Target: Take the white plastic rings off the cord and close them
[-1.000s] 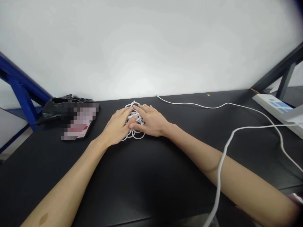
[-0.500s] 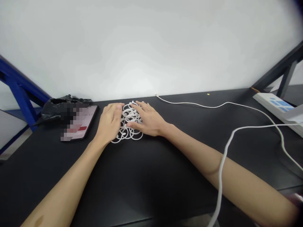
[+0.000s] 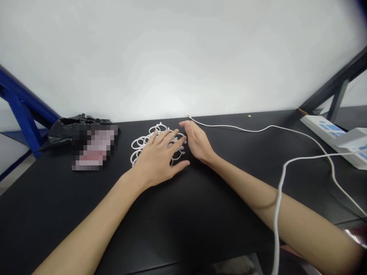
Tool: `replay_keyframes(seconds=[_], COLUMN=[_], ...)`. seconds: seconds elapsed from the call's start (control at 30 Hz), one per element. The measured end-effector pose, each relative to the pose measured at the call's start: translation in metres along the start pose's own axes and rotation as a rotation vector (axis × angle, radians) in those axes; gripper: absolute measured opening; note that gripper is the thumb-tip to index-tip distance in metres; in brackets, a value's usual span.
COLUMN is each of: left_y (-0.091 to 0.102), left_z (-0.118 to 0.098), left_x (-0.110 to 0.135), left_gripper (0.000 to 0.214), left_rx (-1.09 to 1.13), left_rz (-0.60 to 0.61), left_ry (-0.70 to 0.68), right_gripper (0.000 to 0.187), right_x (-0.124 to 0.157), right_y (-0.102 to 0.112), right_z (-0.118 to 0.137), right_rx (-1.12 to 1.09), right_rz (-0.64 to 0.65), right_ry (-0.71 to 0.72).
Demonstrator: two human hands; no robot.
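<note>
A loose pile of white plastic rings (image 3: 137,143) with small knobs lies on the black tabletop (image 3: 160,225), close to the wall. My left hand (image 3: 159,158) is spread flat over the pile, palm down with fingers apart, and hides much of it. At the pile's right edge stands my right hand (image 3: 198,143), turned on its side, fingers stretched and palm facing the rings. Neither hand grips a ring. Whether the right hand touches the outermost rings cannot be made out.
A blurred-out phone (image 3: 96,149) and a crumpled black bag (image 3: 61,131) lie at the left. A white cable (image 3: 237,128) runs along the back; a thicker one (image 3: 276,217) crosses above my right forearm. A white-and-blue box (image 3: 329,128) sits at the right.
My left hand has gone from the pile's left side to over its top. My right hand has shifted right and turned onto its edge. The rings are spread wider.
</note>
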State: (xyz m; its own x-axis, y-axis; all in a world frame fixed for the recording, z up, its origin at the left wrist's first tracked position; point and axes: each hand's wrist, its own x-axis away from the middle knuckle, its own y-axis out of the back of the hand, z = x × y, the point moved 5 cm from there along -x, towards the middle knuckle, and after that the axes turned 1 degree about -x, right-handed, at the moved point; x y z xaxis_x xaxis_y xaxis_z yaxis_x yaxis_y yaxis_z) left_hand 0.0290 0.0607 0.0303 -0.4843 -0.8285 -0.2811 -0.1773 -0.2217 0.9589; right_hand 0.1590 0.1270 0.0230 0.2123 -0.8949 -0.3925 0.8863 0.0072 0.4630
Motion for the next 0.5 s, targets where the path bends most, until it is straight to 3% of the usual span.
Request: replay_keyframes(seconds=[0.1,0.23,0.4,0.5], left_y=[-0.010,-0.012,-0.008,-0.005], left_z=[-0.007,0.000,0.014,0.023], left_x=[-0.004,-0.006,-0.001,0.002], left_gripper=[0.062,0.058,0.055,0.052], left_rx=[-0.042,-0.095,-0.108,-0.100], left_rz=[0.094,0.099,0.082,0.074], left_ry=[-0.035,-0.010,-0.003,0.004], right_gripper=[0.055,0.056,0.061,0.060], right_x=[-0.002,-0.008,-0.014,-0.013], right_y=[-0.008,-0.026,-0.041,-0.036], right_z=[0.003,0.012,0.017,0.017], right_rx=[-0.004,-0.026,-0.084,-0.113], right_rz=[0.097,0.198,0.245,0.222], right_ry=[-0.027,0.002,-0.019,-0.023])
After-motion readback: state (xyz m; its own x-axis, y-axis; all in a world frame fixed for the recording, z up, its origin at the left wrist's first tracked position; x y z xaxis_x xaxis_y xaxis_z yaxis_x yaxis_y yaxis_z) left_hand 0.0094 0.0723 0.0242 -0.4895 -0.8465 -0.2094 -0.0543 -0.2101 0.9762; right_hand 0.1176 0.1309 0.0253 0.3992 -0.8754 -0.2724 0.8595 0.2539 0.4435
